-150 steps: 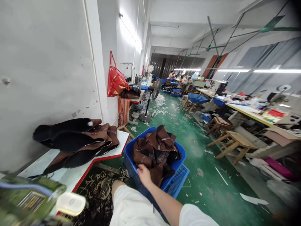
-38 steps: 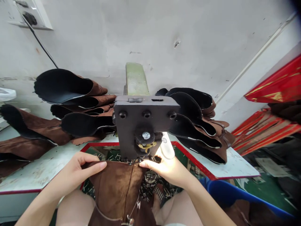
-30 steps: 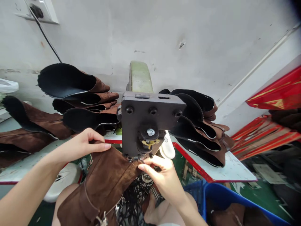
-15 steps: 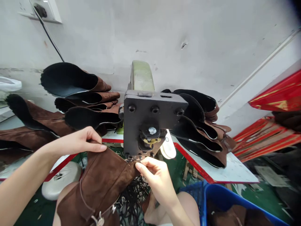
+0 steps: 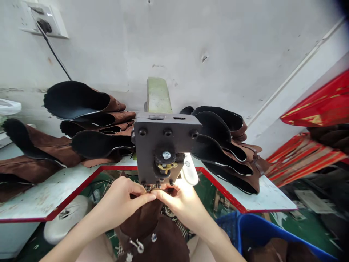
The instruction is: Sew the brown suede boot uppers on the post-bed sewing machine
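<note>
A brown suede boot upper hangs below the head of a dark machine, its lower part resting over the lap. Its top edge sits at the parts under the machine head. My left hand pinches that edge from the left, thumb pointing right. From the right, my right hand grips the same edge, lit by a bright lamp. The two thumbs nearly meet just beneath the machine. Pale cord ends and small metal pieces dangle on the upper's front. The fingertips behind the edge are hidden.
Brown boot uppers with black linings are piled on the left of the red-edged white table. Another pile stands at the right. A blue crate with brown pieces sits at lower right. Red-striped bundles lie beyond.
My left hand has moved right and down from the upper's far corner to beside my right hand. The boot upper has turned and now hangs more centrally below the machine. The view has shifted slightly.
</note>
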A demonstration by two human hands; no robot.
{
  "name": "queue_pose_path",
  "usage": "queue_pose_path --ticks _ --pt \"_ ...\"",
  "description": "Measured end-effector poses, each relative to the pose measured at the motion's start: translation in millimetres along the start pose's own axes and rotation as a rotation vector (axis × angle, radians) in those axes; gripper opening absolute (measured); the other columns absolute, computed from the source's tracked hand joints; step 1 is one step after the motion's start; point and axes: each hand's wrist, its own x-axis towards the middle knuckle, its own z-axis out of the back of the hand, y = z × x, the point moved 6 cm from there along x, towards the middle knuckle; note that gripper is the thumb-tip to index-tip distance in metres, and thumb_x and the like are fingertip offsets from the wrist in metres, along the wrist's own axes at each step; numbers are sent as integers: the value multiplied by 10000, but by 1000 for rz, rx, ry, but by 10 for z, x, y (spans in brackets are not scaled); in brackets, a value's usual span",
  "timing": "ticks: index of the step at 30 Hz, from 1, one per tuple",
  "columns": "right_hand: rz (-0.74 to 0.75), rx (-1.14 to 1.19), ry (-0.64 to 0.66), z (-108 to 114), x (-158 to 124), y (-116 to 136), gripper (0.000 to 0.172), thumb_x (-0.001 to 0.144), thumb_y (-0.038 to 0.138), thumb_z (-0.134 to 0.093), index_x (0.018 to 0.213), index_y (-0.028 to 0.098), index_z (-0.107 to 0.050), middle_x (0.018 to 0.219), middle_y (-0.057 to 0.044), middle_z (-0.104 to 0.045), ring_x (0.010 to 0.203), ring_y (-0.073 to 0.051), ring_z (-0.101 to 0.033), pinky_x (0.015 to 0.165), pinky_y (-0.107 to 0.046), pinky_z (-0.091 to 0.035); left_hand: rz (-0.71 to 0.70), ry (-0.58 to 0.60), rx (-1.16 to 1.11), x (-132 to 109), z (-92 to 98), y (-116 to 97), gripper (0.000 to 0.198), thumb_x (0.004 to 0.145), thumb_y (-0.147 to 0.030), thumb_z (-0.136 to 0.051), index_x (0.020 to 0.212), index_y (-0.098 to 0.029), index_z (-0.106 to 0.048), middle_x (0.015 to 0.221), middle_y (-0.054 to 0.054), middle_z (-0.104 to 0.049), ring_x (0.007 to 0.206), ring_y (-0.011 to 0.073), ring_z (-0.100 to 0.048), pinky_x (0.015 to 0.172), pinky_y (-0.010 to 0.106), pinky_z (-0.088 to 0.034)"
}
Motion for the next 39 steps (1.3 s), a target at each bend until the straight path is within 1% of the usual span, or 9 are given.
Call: queue_pose_path --ticks 3,7,11,15,18,24,30,34,39 --pt "-87 -142 41 263 22 -168 254 764 435 -835 760 194 -754 858 -39 -756 863 -257 -679 790 -335 -537 87 55 -32 -19 -147 97 535 940 -516 -519 532 -187 -410 628 -30 -264 619 133 -246 563 291 -179" --pt "-150 174 270 349 -31 -411 248 833 402 -795 983 205 -798 982 -40 -781 1034 -276 -702 977 -385 -525 145 -14 -132 -127 -121 234 545 930 -561 -489 577 -216 -256 656 -27 -211 629 138 -206 578 309 -160" --pt "-190 352 259 296 -103 -509 331 848 430 -784 1060 175 -771 982 -69 -779 952 -261 -720 917 -390 -541 206 -93 -188 -265 -88 397 565 925 -630 -494 583 -213 -325 680 -18 -230 657 150 -208 597 309 -169" --pt "-240 328 195 213 -152 -469 367 797 499 -812 868 154 -709 854 -56 -720 836 -213 -662 729 -284 -491 241 -153 -230 -409 -22 609 586 902 -673 -515 584 -215 -333 677 -14 -239 657 152 -205 594 305 -165" --pt "-217 281 159 137 -160 -402 408 788 500 -816 729 168 -586 727 8 -578 708 -138 -530 653 -242 -407 259 -220 -214 -526 74 773 591 894 -675 -532 590 -219 -312 686 -15 -216 663 153 -194 602 309 -155" --pt "-184 324 120 -114 -137 -328 385 814 474 -810 881 161 -596 694 48 -483 660 -101 -410 615 -228 -316 305 -271 -239 -747 192 1024 595 899 -661 -571 593 -210 -334 691 -17 -233 678 155 -235 618 297 -207" --pt "-165 377 134 -252 -109 -235 392 786 400 -835 752 202 -498 607 98 -387 579 -76 -301 549 -224 -260 355 -411 -330 -961 171 1194 556 844 -670 -670 597 -172 -669 622 10 -538 646 179 -456 586 262 -369" --pt "-175 213 185 -210 -29 -174 483 793 406 -803 593 218 -406 536 97 -343 527 -74 -266 510 -254 -231 340 -466 -276 -1081 76 1268 627 781 -768 -673 565 -180 -692 617 33 -594 634 211 -519 590 277 -458" --pt "-170 -6 335 -184 78 -32 545 833 398 -745 512 217 -343 497 87 -284 506 -76 -243 493 -281 -176 359 -501 -297 -1225 -75 1333 665 763 -820 -643 575 -182 -654 650 46 -592 691 236 -548 619 275 -472"
